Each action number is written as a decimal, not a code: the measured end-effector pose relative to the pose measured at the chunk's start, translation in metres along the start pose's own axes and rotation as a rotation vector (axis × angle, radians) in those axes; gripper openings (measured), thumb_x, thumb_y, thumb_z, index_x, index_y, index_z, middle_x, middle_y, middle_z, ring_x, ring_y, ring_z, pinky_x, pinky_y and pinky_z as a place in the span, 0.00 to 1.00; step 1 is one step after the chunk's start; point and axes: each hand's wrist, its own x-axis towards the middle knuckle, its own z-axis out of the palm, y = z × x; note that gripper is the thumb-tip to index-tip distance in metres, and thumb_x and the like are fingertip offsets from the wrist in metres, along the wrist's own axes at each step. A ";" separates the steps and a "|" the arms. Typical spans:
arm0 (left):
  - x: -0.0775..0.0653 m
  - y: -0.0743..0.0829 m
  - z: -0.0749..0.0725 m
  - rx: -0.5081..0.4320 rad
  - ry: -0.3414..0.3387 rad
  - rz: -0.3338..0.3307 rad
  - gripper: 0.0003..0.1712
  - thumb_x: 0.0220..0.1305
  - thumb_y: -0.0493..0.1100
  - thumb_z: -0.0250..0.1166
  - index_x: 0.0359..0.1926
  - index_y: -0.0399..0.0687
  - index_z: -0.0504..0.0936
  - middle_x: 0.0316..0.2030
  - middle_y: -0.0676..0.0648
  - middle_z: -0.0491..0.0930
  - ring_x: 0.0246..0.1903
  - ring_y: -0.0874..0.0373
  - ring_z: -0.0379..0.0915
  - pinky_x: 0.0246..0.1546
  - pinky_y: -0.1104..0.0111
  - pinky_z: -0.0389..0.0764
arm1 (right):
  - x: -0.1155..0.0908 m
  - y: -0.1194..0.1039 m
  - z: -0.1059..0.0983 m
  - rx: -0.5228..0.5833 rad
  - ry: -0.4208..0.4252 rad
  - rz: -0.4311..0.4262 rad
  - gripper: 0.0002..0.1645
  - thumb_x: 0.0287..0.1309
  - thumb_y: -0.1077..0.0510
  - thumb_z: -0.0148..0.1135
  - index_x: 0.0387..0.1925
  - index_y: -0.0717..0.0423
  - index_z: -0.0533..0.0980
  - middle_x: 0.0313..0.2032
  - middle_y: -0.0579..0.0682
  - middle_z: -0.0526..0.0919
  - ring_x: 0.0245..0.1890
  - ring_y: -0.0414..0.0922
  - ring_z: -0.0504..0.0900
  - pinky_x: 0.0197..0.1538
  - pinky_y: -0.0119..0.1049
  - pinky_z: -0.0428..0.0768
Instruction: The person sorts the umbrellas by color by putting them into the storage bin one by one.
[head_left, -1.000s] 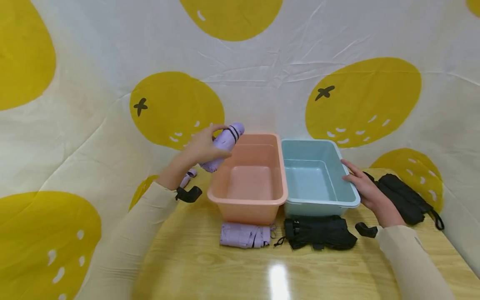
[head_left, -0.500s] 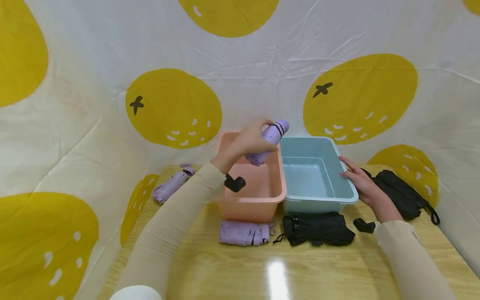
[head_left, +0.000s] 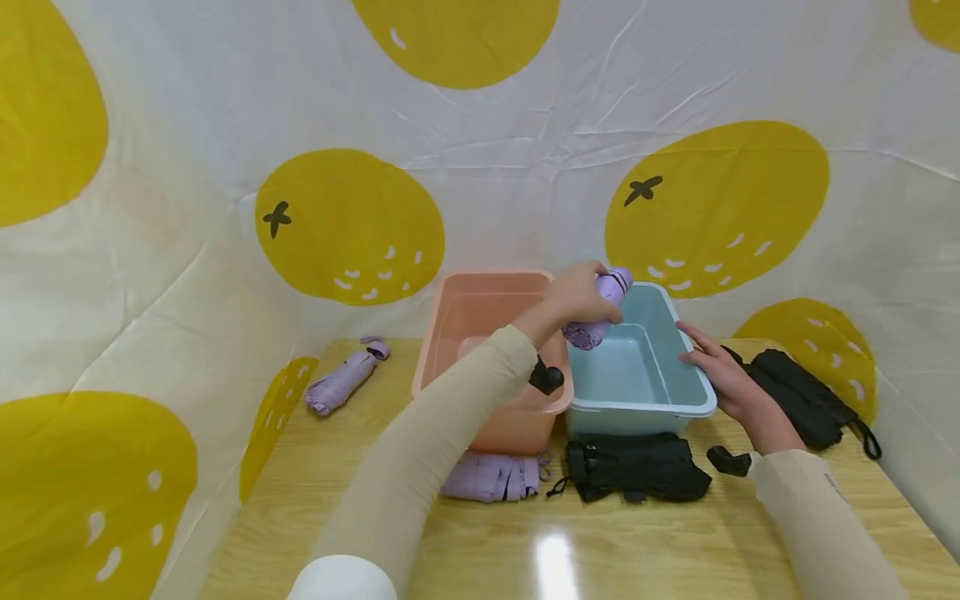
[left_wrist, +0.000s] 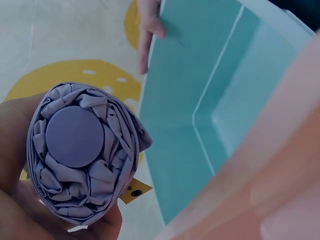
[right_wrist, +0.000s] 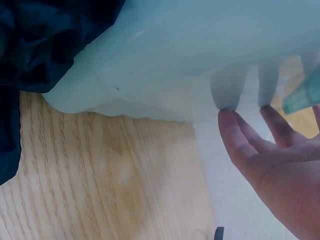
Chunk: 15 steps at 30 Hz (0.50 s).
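Observation:
My left hand [head_left: 573, 298] grips a folded lavender umbrella [head_left: 610, 292] above the near-left part of the light blue basin [head_left: 660, 358]. In the left wrist view, the umbrella's round end cap [left_wrist: 75, 136] faces the camera, and the curled fingers wrap its sides. My right hand [head_left: 723, 371] holds the blue basin's right rim, the thumb at the rim and other fingertips against the outer wall in the right wrist view. To the left stands a peach basin [head_left: 491, 281], partly covered by my left forearm.
Another lavender umbrella [head_left: 345, 381] lies left of the basins, and one more [head_left: 491, 479] lies in front of the peach basin, partly behind my sleeve. A black folded umbrella [head_left: 637, 468] lies before the blue basin; another [head_left: 802, 396] is at the right. A patterned cloth [head_left: 495, 200] hangs behind.
My left hand has carried the lavender umbrella rightward, from the peach basin's left side across it to the blue basin. The right hand has stayed at the blue basin's rim.

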 end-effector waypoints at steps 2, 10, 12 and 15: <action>0.002 0.007 0.008 0.000 0.003 -0.009 0.42 0.47 0.53 0.75 0.64 0.59 0.68 0.40 0.53 0.74 0.30 0.59 0.76 0.23 0.70 0.77 | 0.000 0.000 0.000 0.009 0.002 0.003 0.40 0.75 0.56 0.45 0.77 0.36 0.37 0.72 0.67 0.36 0.47 0.44 0.78 0.44 0.41 0.80; 0.006 0.023 0.042 0.057 0.051 -0.103 0.36 0.47 0.56 0.74 0.57 0.60 0.71 0.34 0.53 0.74 0.28 0.59 0.73 0.23 0.69 0.75 | 0.002 0.002 -0.002 -0.018 -0.001 -0.008 0.40 0.75 0.54 0.45 0.77 0.35 0.37 0.73 0.65 0.32 0.51 0.47 0.73 0.46 0.40 0.80; 0.008 0.023 0.051 0.067 0.048 -0.127 0.36 0.47 0.57 0.74 0.57 0.61 0.71 0.33 0.53 0.75 0.27 0.58 0.73 0.23 0.68 0.75 | 0.003 0.003 -0.002 -0.028 0.001 -0.012 0.40 0.75 0.53 0.45 0.77 0.35 0.38 0.73 0.66 0.33 0.52 0.48 0.71 0.46 0.40 0.79; 0.013 0.023 0.061 0.083 0.039 -0.151 0.35 0.47 0.57 0.74 0.56 0.61 0.71 0.34 0.53 0.75 0.27 0.58 0.73 0.25 0.67 0.74 | 0.003 0.002 -0.003 -0.036 -0.001 -0.009 0.40 0.75 0.53 0.45 0.77 0.36 0.38 0.73 0.67 0.36 0.54 0.50 0.69 0.47 0.40 0.79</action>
